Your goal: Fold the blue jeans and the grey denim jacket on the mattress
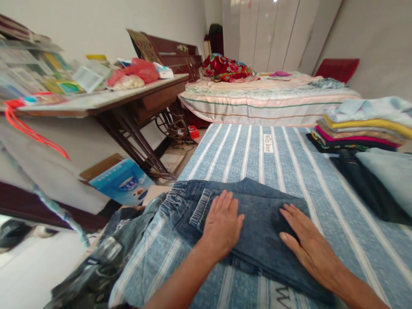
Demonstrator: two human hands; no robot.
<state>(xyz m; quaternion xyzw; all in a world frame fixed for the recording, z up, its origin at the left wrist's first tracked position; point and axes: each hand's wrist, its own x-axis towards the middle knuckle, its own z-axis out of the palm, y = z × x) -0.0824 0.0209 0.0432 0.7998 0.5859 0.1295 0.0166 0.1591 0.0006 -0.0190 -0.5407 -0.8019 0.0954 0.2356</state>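
Two hands lie flat on folded jeans (257, 201) at the near edge of the striped mattress (244, 150), toward its left side. The left hand (222, 225) is spread open, palm down, by the elastic waistband. The right hand (307, 242) is also open, fingers straight, on the right part of the fold. Neither hand grips anything. Denim looks soft, floppy, fairly thick, not slippery or fragile; best hold is probably the waistband or the folded edge. A white tag (268, 143) mid-mattress reads "With love". Big dark lettering at the near edge is cut off. A stack of folded clothes (360, 128) sits at the right edge, with a dark garment (360, 180) just nearer. Off the left edge is a blue box (124, 184) on the floor, print too blurred to read, and a cluttered table (106, 101). A second bed (267, 103) lies beyond the far edge.
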